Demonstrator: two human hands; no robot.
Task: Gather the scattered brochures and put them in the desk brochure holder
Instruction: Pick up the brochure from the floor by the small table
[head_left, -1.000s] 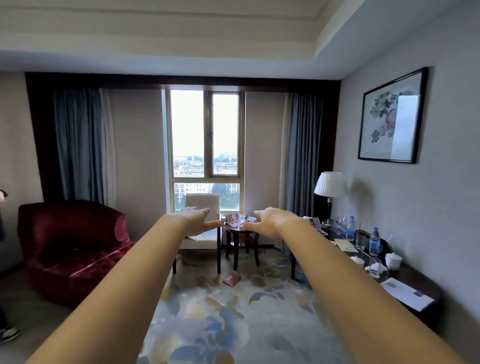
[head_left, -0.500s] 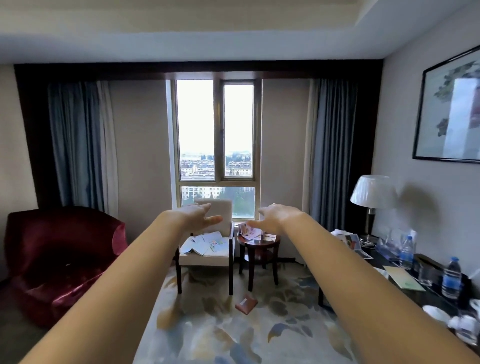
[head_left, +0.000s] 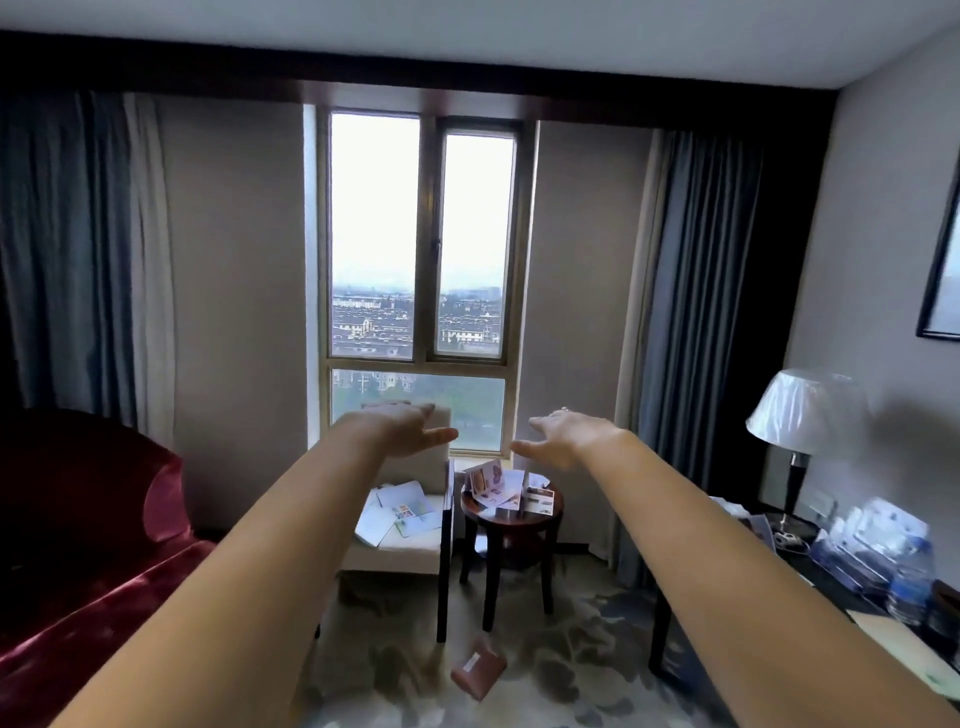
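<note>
2 hands, left (head_left: 400, 427) & right (head_left: 563, 435), outstretched empty; brochures (head_left: 493, 489) on side table (head_left: 511, 517).

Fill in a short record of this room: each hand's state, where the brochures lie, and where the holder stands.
left hand: outstretched, open, empty
right hand: outstretched, open, empty
chair brochures: several loose on the seat
table brochures: heaped on the round table
floor brochure: alone on the carpet
holder: likely the clear stand on the desk, blurred
</note>
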